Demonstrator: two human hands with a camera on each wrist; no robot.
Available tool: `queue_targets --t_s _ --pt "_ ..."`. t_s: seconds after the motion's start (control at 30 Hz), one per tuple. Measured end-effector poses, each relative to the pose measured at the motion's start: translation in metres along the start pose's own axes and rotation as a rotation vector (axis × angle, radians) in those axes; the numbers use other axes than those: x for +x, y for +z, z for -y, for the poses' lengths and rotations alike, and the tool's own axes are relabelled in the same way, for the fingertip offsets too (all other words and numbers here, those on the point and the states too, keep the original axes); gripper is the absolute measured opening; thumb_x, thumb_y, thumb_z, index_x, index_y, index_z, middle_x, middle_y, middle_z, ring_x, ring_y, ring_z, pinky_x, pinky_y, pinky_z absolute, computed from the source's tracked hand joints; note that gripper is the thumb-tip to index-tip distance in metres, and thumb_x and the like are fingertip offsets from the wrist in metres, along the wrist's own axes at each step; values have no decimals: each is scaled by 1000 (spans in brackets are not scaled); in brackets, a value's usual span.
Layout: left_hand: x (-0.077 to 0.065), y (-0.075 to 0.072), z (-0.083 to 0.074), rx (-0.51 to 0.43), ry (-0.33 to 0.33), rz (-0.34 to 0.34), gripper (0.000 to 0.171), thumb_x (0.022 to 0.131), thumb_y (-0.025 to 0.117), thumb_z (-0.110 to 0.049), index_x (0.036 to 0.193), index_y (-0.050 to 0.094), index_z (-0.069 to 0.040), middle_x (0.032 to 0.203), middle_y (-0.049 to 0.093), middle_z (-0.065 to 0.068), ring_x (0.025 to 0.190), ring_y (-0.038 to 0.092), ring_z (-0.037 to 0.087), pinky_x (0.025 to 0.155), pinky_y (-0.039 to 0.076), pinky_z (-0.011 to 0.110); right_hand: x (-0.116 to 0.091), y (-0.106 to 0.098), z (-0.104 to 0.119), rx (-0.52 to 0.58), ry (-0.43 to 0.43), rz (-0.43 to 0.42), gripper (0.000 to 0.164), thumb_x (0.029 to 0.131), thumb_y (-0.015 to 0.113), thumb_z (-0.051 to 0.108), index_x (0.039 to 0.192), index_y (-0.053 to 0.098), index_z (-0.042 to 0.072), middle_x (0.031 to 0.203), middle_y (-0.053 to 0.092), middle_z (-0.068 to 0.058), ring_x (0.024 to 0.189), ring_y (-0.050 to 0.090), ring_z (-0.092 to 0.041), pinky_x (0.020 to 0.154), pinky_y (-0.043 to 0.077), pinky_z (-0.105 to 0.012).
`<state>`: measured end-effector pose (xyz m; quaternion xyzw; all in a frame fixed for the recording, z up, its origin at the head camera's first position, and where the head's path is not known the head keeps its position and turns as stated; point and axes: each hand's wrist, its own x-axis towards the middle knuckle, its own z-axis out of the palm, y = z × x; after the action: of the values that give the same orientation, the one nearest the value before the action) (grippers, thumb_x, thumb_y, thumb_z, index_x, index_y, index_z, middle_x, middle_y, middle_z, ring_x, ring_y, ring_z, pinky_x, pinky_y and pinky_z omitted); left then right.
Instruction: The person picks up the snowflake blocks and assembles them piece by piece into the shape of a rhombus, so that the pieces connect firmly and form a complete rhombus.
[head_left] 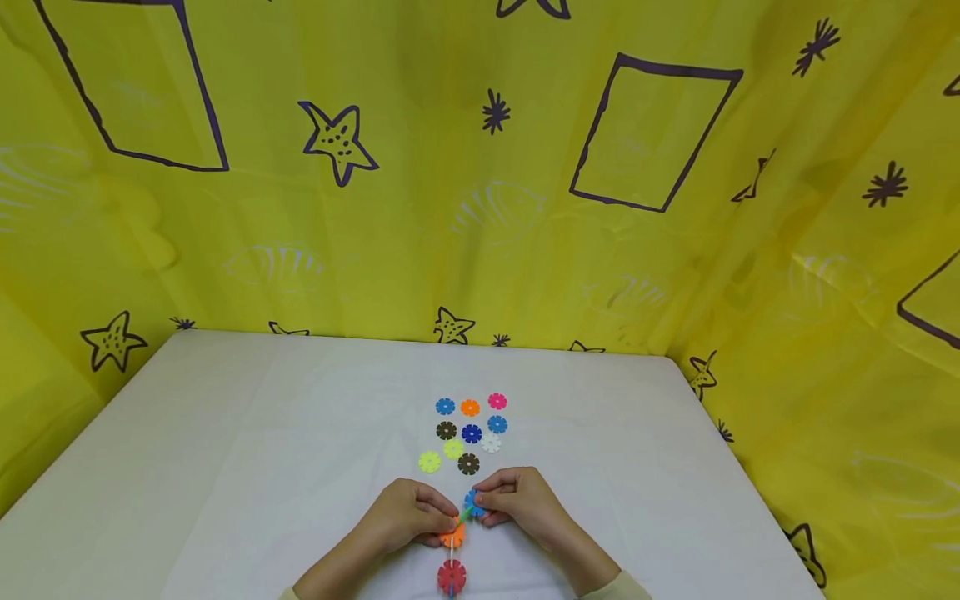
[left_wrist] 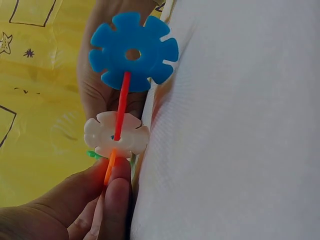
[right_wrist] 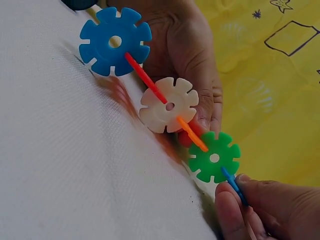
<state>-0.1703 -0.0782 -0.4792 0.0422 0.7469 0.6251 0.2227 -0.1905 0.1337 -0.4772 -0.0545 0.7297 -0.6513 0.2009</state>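
A chain of notched plastic flower discs hangs between both hands, each disc slotted crosswise into its neighbour. My left hand [head_left: 411, 512] pinches the orange disc [head_left: 452, 537] between thumb and fingers. In my right hand [head_left: 522, 504] is a blue disc [right_wrist: 234, 186], pinched at its edge. That blue disc sits in a slot of the green disc [right_wrist: 231, 151], which joins the orange one. Toward the near end follow a white disc [left_wrist: 102, 134], a red disc [head_left: 452, 577] and another blue disc [left_wrist: 112, 67]. Fingers partly cover the orange disc.
Beyond the hands, several loose discs lie flat on the white table [head_left: 285, 433], among them a pink disc [head_left: 497, 401], a brown disc [head_left: 468, 464] and a yellow disc [head_left: 429, 462]. A yellow patterned curtain [head_left: 420, 225] stands behind the table and along its sides.
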Motion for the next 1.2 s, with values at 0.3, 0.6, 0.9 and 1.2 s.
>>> queue_targets --t_s 0.3,0.6,0.9,1.2 --pt "3 -6 1 39 -1 71 18 82 78 -11 95 74 1 81 75 9 64 68 10 61 60 28 -1 0 0 2 -3 7 25 87 73 6 104 70 -10 85 75 -12 60 67 -8 63 59 -23" --pt "3 -16 1 34 -12 78 21 87 75 -15 100 74 2 82 74 6 64 65 9 62 60 27 -2 -1 2 -2 0 47 27 88 72 9 109 70 -9 92 75 -15 65 68 -10 66 60 -24" --pt "4 -16 -1 -16 -8 56 22 88 74 -15 101 73 4 85 75 10 69 69 10 64 60 27 -3 6 1 41 10 90 29 88 71 5 112 67 -11 96 74 -19 70 70 -12 68 60 -25" --pt "5 -15 0 -30 0 62 23 88 74 -15 101 73 4 78 74 9 63 67 9 61 60 26 -4 14 0 34 -6 89 25 87 72 3 108 68 -11 90 74 -19 68 71 -12 66 60 -26"
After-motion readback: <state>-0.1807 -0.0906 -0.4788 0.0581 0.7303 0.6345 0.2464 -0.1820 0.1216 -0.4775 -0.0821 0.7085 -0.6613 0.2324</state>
